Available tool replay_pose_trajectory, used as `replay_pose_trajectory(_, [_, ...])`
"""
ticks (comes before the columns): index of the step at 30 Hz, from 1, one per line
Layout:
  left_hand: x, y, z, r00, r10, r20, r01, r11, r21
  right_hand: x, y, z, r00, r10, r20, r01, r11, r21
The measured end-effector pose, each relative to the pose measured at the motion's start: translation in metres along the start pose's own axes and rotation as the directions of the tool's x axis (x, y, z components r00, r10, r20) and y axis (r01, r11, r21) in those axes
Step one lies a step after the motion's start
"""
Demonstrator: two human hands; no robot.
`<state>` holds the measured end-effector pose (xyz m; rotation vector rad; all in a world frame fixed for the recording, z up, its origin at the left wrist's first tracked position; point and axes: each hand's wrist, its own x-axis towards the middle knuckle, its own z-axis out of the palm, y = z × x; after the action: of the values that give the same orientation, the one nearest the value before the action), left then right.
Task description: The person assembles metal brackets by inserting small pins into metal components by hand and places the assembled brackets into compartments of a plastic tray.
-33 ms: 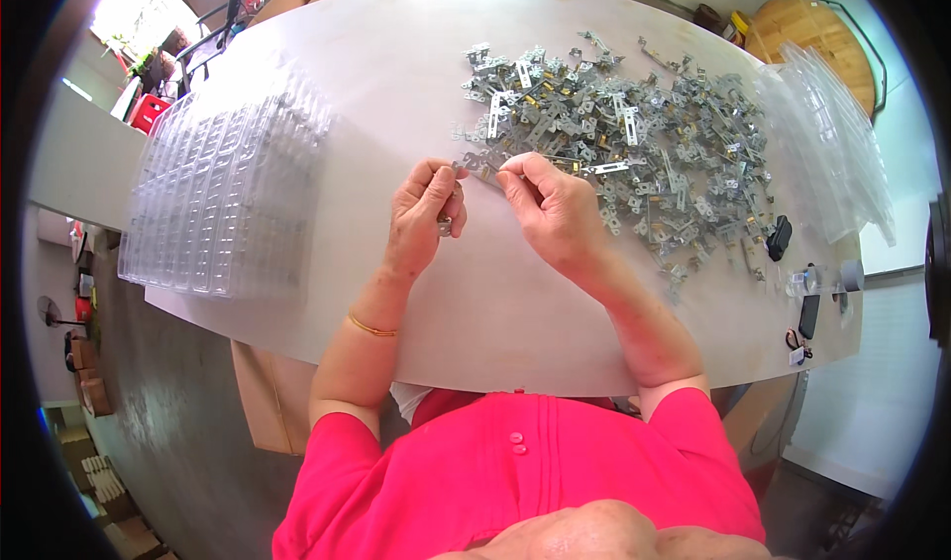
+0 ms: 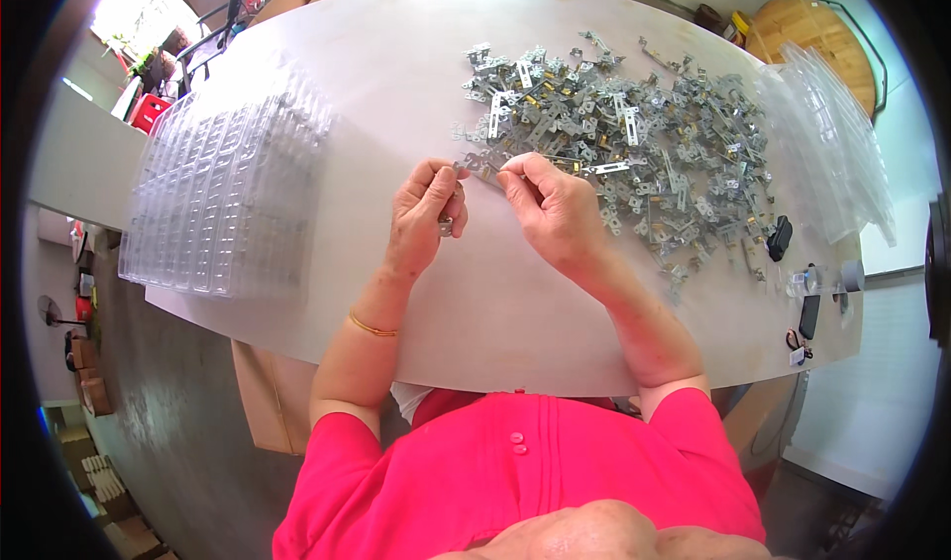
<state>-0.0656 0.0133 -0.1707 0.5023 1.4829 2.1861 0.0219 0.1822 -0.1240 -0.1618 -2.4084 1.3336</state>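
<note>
Between my two hands, at the near left edge of a pile of small metal parts [image 2: 634, 124], is a narrow silver metal part with holes [image 2: 479, 164]. My left hand [image 2: 424, 215] is closed, its thumb and forefinger at the part's left end. Another small metal piece [image 2: 446, 227] pokes out below its curled fingers. At the right end, my right hand [image 2: 560, 213] pinches the same part between thumb and fingertips. Loose silver parts, some with brass-coloured bits, lie just beyond both hands. My fingers hide how the held part is shaped at its ends.
On the left of the white table [image 2: 396, 75] stands a stack of clear plastic trays [image 2: 223, 194]. More clear plastic sheets or trays [image 2: 827, 154] lean at the right. A black object [image 2: 781, 238], a phone-like black item [image 2: 809, 315] and a tape roll [image 2: 851, 276] lie near the right edge.
</note>
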Motion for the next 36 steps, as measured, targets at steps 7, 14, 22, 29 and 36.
replay_pose_trajectory(7, [0.006, 0.001, -0.002, 0.998, 0.039, 0.040, -0.041, 0.998, 0.053, 0.009, -0.001, -0.003, 1.000, -0.016, 0.015, 0.017, 0.999, -0.051])
replay_pose_trajectory(14, [-0.009, -0.002, -0.003, 0.991, 0.131, 0.041, -0.137, 0.943, 0.305, 0.007, 0.002, 0.003, 0.984, -0.177, 0.016, 0.178, 0.979, -0.102])
replay_pose_trajectory(22, [-0.011, -0.012, -0.001, 0.972, 0.188, 0.144, -0.227, 0.909, 0.350, 0.000, -0.003, -0.015, 0.958, 0.147, 0.245, -0.188, 0.970, 0.155])
replay_pose_trajectory(29, [-0.007, -0.005, 0.001, 0.935, 0.269, 0.232, -0.345, 0.841, 0.417, 0.016, 0.002, -0.028, 0.865, 0.213, 0.455, -0.394, 0.849, 0.352])
replay_pose_trajectory(36, [-0.010, -0.012, 0.005, 0.855, 0.346, 0.388, -0.506, 0.720, 0.475, 0.010, 0.009, -0.027, 0.883, 0.137, 0.449, -0.284, 0.917, 0.280])
